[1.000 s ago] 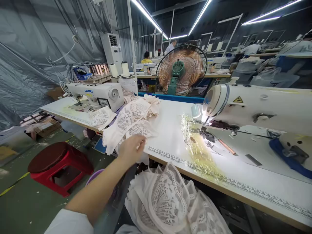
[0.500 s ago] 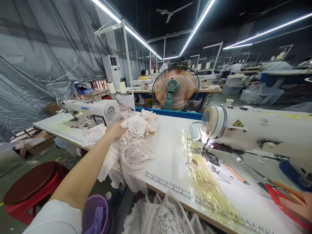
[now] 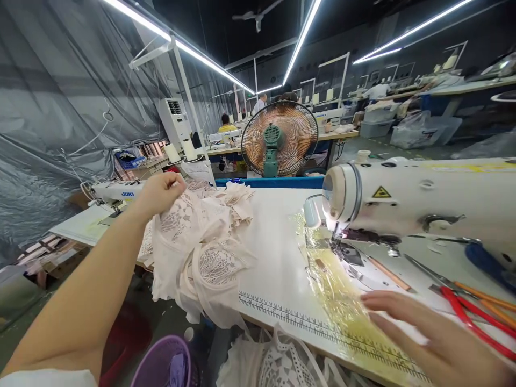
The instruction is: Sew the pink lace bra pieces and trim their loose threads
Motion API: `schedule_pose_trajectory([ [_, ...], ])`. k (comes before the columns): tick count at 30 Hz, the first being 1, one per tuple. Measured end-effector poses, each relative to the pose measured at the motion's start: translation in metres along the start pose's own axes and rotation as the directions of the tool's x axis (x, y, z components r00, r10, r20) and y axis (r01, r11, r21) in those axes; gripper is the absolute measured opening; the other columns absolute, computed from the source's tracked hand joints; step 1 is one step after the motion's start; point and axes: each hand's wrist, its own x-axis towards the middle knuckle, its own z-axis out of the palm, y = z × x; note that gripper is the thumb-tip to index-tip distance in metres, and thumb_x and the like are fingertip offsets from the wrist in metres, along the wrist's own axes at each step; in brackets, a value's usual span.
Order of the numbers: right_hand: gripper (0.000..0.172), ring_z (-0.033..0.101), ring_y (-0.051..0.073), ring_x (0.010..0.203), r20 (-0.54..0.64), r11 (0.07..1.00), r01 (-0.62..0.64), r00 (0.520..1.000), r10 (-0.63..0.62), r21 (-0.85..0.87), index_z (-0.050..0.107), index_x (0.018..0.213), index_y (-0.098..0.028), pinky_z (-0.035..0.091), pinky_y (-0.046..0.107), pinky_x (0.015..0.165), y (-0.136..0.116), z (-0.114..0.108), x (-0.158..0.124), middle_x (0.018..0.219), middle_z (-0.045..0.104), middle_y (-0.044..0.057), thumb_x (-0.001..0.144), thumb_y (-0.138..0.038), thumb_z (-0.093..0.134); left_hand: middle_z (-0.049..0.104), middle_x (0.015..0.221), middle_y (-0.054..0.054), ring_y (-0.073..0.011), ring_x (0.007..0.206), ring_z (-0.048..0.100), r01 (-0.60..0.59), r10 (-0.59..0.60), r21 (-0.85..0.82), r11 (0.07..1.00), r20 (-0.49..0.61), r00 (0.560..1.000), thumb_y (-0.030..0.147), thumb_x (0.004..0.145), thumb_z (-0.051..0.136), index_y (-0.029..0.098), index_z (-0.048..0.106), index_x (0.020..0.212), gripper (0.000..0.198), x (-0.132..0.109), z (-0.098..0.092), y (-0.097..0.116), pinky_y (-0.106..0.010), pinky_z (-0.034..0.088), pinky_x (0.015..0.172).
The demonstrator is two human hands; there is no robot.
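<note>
One lace garment point(image 3: 176, 223) rose, seemingly pinched by my left hand point(image 3: 161, 193); my spread right hand point(image 3: 427, 336) quit the scissors point(image 3: 454, 306); a machine point(image 3: 110, 191) read "JUKI".

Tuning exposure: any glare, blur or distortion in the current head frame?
Head view: strong glints on the yellowish film, bright glow under the near sewing machine, ceiling strip light blown out; head view: right hand looks slightly soft, left hand and lace garment clearer; head view: wide-angle stretch toward edges.

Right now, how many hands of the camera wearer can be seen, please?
2: the left hand holds the lace fabric; the right hand is open, beside the red-handled scissors. Neither hand is hidden.
</note>
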Motion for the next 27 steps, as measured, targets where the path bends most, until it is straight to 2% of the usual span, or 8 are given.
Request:
schedule_pose_trajectory([
  [3, 0.039, 0.058, 0.028, 0.107, 0.374, 0.981, -0.040, 0.927, -0.035, 0.189, 0.068, 0.103, -0.029, 0.048, 0.041, 0.092, -0.042, 0.030, 0.008, 0.114, 0.064, 0.008, 0.084, -0.056, 0.047, 0.044, 0.052, 0.004, -0.0112, 0.051, 0.040, -0.031, 0.036, 0.064, 0.997, -0.074, 0.997, 0.039, 0.075, 0.050, 0.016, 0.059, 0.075, 0.025, 0.005, -0.021, 0.043, -0.023, 0.030, 0.055],
  [6, 0.062, 0.048, 0.030, 0.119, 0.530, 0.875, -0.230, 0.847, -0.035, 0.425, 0.048, 0.131, -0.027, 0.044, 0.047, 0.094, -0.080, 0.060, 0.023, 0.136, 0.048, 0.011, 0.083, -0.065, 0.043, 0.046, 0.055, 0.004, -0.0121, 0.054, 0.044, -0.044, 0.053, 0.119, 0.992, -0.072, 0.996, 0.035, 0.076, 0.050, 0.015, 0.060, 0.078, 0.022, 0.004, -0.028, 0.083, -0.024, 0.033, 0.059],
  [9, 0.091, 0.039, 0.032, 0.126, 0.413, 0.688, -0.216, 0.901, -0.132, 0.693, 0.036, 0.138, -0.020, 0.037, 0.049, 0.099, -0.108, 0.077, 0.048, 0.143, 0.036, 0.016, 0.067, -0.075, 0.054, 0.048, 0.055, 0.003, -0.0136, 0.056, 0.046, -0.104, 0.108, 0.124, 0.987, -0.029, 0.994, 0.031, 0.074, 0.052, 0.016, 0.059, 0.073, 0.017, -0.007, -0.022, 0.111, -0.024, 0.032, 0.059],
  [13, 0.072, 0.054, 0.027, 0.108, 0.248, 0.461, -0.134, 0.949, -0.195, 0.877, 0.050, 0.121, -0.021, 0.044, 0.043, 0.091, -0.122, 0.073, 0.058, 0.118, 0.060, 0.010, 0.067, -0.067, 0.062, 0.050, 0.051, 0.003, -0.0150, 0.051, 0.044, -0.231, 0.224, 0.016, 0.973, 0.181, 0.958, 0.028, 0.071, 0.053, 0.020, 0.057, 0.061, 0.013, -0.050, 0.012, 0.124, -0.025, 0.028, 0.051],
  [17, 0.047, 0.058, 0.026, 0.095, 0.250, 0.594, -0.266, 0.962, 0.110, 0.760, 0.059, 0.100, -0.017, 0.044, 0.044, 0.089, -0.090, 0.061, 0.004, 0.098, 0.065, 0.007, 0.076, -0.057, 0.059, 0.061, 0.062, 0.000, -0.0166, 0.057, 0.050, -0.146, 0.355, -0.444, 0.884, 0.436, 0.827, 0.027, 0.070, 0.062, 0.023, 0.063, 0.068, 0.005, -0.117, 0.070, 0.109, -0.024, 0.034, 0.051],
  [20, 0.042, 0.057, 0.027, 0.103, 0.289, 0.584, -0.437, 0.897, 0.334, 0.684, 0.060, 0.107, -0.019, 0.040, 0.045, 0.095, -0.055, 0.048, -0.050, 0.106, 0.065, 0.008, 0.079, -0.051, 0.059, 0.061, 0.073, -0.001, -0.0166, 0.062, 0.054, 0.030, 0.311, -0.651, 0.759, 0.401, 0.862, 0.026, 0.074, 0.063, 0.025, 0.065, 0.082, 0.008, -0.151, 0.113, 0.093, -0.024, 0.040, 0.055],
  [24, 0.036, 0.059, 0.027, 0.106, 0.377, 0.645, -0.522, 0.852, 0.363, 0.558, 0.062, 0.113, -0.023, 0.043, 0.043, 0.095, -0.041, 0.028, -0.089, 0.113, 0.065, 0.007, 0.082, -0.043, 0.056, 0.063, 0.081, -0.005, -0.0191, 0.074, 0.056, -0.032, 0.347, -0.713, 0.700, 0.301, 0.888, 0.024, 0.076, 0.063, 0.024, 0.067, 0.082, 0.008, -0.154, 0.150, 0.084, -0.027, 0.043, 0.069],
  [27, 0.029, 0.061, 0.025, 0.101, 0.405, 0.825, -0.433, 0.871, 0.279, 0.362, 0.065, 0.109, -0.028, 0.046, 0.038, 0.091, -0.046, 0.014, -0.091, 0.108, 0.068, 0.005, 0.081, -0.032, 0.057, 0.064, 0.107, -0.008, -0.0248, 0.097, 0.057, -0.149, 0.514, -0.693, 0.705, 0.355, 0.781, 0.027, 0.078, 0.062, 0.025, 0.068, 0.098, 0.021, -0.145, 0.164, 0.089, -0.033, 0.042, 0.086],
])
